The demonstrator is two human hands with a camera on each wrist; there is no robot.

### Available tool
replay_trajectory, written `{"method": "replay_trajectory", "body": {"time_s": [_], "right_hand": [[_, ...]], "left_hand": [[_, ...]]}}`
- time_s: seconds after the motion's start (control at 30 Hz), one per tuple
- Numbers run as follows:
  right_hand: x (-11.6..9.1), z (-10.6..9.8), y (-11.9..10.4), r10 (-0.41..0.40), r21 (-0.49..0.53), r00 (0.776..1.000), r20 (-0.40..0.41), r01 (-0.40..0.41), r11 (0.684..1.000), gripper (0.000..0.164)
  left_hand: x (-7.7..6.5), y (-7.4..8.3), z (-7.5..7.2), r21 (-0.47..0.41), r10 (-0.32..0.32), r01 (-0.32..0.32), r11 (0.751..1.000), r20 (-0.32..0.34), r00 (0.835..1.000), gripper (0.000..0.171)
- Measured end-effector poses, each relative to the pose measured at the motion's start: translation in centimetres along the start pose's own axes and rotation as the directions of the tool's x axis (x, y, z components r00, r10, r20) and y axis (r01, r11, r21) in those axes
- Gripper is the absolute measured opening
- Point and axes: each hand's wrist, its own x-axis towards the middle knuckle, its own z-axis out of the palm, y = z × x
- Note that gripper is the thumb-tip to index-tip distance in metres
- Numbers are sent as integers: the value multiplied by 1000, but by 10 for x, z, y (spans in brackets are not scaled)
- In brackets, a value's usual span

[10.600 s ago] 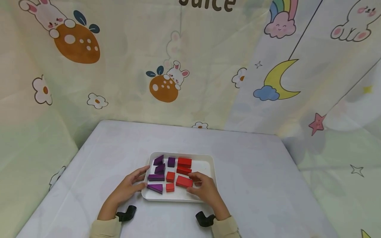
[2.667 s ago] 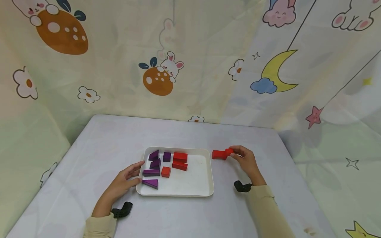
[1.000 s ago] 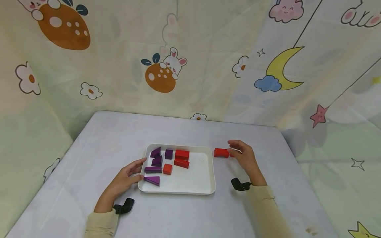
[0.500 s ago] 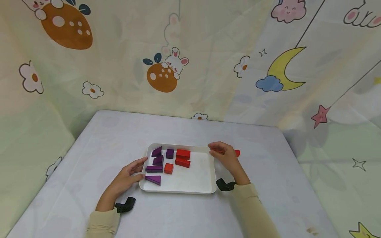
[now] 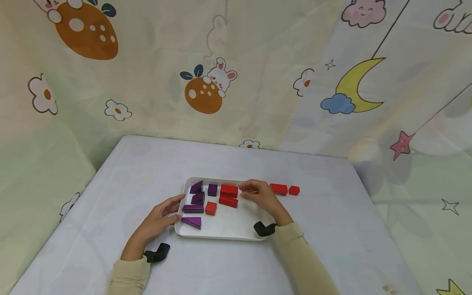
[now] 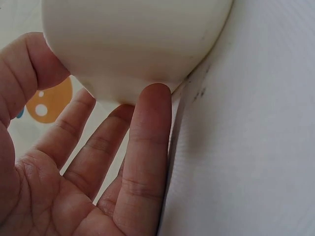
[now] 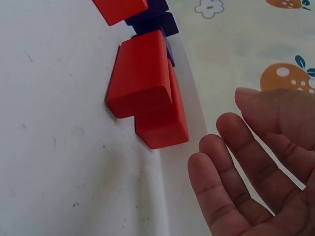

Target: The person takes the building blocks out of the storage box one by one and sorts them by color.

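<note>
A white tray (image 5: 232, 225) on the table holds purple and red blocks. My left hand (image 5: 156, 221) touches its left wall; in the left wrist view the fingers (image 6: 147, 147) lie nearly straight against the tray's outside. My right hand (image 5: 263, 198) hovers over the right part of the tray, holding nothing. Just beside its fingertips are a red rectangular block (image 5: 229, 190) and a slimmer red block (image 5: 228, 202). A red cube (image 5: 211, 208) sits farther left. Past the tray's right side, another red block (image 5: 278, 189) and a small red block (image 5: 293, 190) lie on the table.
Several purple blocks, among them a wedge (image 5: 191, 222), a long bar (image 5: 193, 209) and a cube (image 5: 212, 189), occupy the tray's left half. The white table (image 5: 177, 157) extends around the tray. Behind it hangs a printed cloth (image 5: 155, 82).
Two red blocks have gone from the tray to the table at right. My right hand has let go of the smaller one and moved left over the tray. The left hand stays at the tray.
</note>
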Motion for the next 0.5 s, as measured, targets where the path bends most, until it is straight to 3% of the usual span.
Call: {"method": "replay_trajectory", "body": {"time_s": [0.23, 0.5], "right_hand": [[4, 8, 2, -3, -20, 993, 114, 5, 1000, 25], [5, 18, 0, 99, -123, 986, 134, -83, 989, 28]], "left_hand": [[2, -2, 0, 22, -9, 9, 1000, -2, 1000, 70], [2, -1, 0, 32, -25, 26, 999, -14, 1000, 70]]}}
